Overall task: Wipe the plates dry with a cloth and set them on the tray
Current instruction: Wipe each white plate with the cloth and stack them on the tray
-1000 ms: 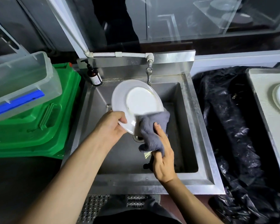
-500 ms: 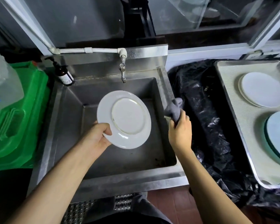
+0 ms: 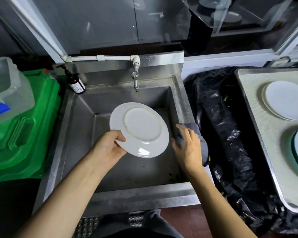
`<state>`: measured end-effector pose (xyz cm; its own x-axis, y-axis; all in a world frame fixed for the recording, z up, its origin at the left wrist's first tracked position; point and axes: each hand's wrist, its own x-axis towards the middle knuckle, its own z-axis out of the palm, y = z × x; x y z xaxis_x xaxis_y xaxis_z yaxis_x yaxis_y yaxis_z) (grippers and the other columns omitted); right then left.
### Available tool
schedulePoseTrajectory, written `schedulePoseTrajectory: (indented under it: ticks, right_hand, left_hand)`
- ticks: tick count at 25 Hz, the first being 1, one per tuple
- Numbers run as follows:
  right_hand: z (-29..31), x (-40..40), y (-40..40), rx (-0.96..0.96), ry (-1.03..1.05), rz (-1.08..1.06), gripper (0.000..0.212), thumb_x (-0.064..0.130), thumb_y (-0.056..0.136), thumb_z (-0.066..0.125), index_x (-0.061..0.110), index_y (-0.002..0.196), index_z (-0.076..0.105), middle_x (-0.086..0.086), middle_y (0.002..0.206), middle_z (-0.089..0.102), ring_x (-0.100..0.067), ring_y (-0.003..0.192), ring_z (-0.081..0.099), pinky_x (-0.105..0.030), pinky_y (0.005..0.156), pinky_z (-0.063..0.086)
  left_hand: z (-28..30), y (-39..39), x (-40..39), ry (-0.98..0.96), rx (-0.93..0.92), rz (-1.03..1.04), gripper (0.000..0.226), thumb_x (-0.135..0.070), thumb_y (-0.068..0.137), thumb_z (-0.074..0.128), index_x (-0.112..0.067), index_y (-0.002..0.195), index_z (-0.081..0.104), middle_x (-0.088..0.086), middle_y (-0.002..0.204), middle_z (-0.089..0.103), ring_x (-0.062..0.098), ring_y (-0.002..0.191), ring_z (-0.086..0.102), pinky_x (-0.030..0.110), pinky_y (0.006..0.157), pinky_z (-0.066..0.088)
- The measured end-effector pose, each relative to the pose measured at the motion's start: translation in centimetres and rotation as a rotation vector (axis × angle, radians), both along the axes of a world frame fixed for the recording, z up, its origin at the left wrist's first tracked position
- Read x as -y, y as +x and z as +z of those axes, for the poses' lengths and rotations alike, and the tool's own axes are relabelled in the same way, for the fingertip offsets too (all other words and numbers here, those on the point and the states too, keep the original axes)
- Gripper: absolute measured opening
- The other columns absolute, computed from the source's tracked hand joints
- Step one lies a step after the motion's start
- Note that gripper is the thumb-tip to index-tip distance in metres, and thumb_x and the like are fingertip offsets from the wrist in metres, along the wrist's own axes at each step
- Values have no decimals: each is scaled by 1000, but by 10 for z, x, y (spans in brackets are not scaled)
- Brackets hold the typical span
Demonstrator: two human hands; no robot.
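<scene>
Left hand (image 3: pixel 110 146) grips white plate (image 3: pixel 139 129) by its near-left rim, underside up, tilted over the sink (image 3: pixel 131 196). Right hand (image 3: pixel 187 148) rests on grey cloth (image 3: pixel 202 143) at sink's right edge, fingers loosely over it. Right of sink, tray (image 3: pixel 258 124) holds stacked plates (image 3: pixel 286 100). Tap (image 3: pixel 136 79) at sink's far side.

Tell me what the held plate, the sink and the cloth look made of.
Plate: likely glazed ceramic, glossy white with a bright glare spot. Sink: probably stainless steel, dull brushed grey with stains. Cloth: soft grey fabric, maybe microfibre, creased under the right hand.
</scene>
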<state>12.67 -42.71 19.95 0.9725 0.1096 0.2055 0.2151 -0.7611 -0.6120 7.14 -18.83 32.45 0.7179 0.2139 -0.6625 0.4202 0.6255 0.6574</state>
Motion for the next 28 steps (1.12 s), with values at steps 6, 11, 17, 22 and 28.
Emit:
schedulePoseTrajectory:
  ticks: [6,11,17,22,28]
  right_hand:
    - [26,-12,-9,344,123,198,30,15,94,69,14,124,68,4,129,68,-19,116,64,-38,95,46]
    - [53,-19,-9,477,17,252,25,20,104,55,9,122,71,-1,128,70,-21,121,64,-39,101,43]
    - [88,-38,-14,449,-31,231,13,18,103,55,13,103,68,3,90,65,-24,80,59,-40,81,43]
    - [95,-53,-23,171,173,-7,12,21,101,62,16,94,69,5,80,68,-19,77,59,-34,79,40]
    - [98,-46,-23,-27,402,-238,17,22,101,64,13,90,72,12,73,65,6,67,61,-7,60,39]
  left_hand:
    - [14,3,-12,-179,42,130,62,13,61,40,-1,118,61,16,107,75,32,90,75,40,66,61]
    - [13,4,-28,-232,5,193,45,10,63,42,0,103,60,17,88,76,34,74,75,42,58,61]
    - [3,2,-46,-296,-109,16,57,-23,85,54,23,118,53,37,117,64,48,103,68,57,82,59]
    - [-12,-3,-57,-78,-190,-193,52,-37,96,52,11,114,62,27,112,71,44,108,66,53,86,57]
    - [-28,0,-68,466,-125,-206,12,-10,94,64,-2,102,67,17,90,73,28,71,71,38,64,63]
